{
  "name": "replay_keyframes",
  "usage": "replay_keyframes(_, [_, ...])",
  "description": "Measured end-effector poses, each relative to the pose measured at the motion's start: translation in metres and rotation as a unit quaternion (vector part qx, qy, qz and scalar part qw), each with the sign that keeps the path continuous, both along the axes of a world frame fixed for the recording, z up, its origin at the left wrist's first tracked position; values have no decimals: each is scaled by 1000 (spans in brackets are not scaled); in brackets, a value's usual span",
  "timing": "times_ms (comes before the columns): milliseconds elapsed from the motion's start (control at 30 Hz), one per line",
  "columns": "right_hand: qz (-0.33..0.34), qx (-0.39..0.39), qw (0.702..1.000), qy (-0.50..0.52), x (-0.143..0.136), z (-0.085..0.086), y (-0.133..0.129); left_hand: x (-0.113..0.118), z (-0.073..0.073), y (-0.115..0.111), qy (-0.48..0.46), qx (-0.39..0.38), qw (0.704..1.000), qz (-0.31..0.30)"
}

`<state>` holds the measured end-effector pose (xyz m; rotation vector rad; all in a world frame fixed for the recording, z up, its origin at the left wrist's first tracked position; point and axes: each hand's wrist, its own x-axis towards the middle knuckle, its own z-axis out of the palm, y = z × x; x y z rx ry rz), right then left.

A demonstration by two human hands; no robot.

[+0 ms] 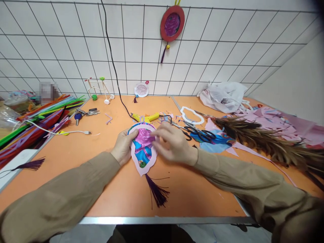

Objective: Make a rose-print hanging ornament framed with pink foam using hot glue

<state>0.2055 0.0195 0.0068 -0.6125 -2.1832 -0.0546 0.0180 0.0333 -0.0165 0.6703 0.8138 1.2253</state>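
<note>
A leaf-shaped pendant (143, 149) with a pale pink border and a purple and blue fabric centre is tilted up above the table. A small green button or bead (142, 164) sits near its lower tip, and a dark purple tassel (158, 193) hangs from it onto the tabletop. My left hand (123, 145) grips the pendant's left edge, thumb on the front. At its right edge is my right hand (173, 143), slightly blurred, fingers bent and apart; whether they touch the border is unclear. Just behind the pendant lies a yellow glue gun (149, 117).
Black-handled scissors (201, 134) and a white cut-out frame (192, 115) lie to the right, near brown feathers (260, 141) and pink scraps (278, 123). Keys (87, 113), a white cable (73, 132) and pipe cleaners (50, 118) are at left. A round red ornament (164, 33) hangs on the wall.
</note>
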Motion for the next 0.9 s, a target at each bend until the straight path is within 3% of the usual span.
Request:
replay_keyframes(100, [117,62,977,-164,-3,-1,-13,-2,0,1,4,-12,1000,2])
replay_keyframes(233, [99,92,951,-278,-6,-5,-14,-4,1,3,7,-32,999,-10])
replay_keyframes(400, [92,100,953,-271,-4,-10,-7,-4,1,4,3,-37,999,-15])
replay_keyframes(733, [96,-36,969,-226,-1,-1,-3,-2,6,0,10,-43,999,-20])
replay_keyframes(800, [72,-30,973,-218,1,2,0,-2,6,0,7,-37,999,-15])
replay_keyframes(900, [34,39,981,-187,2,6,-3,0,5,2,1,-42,999,0])
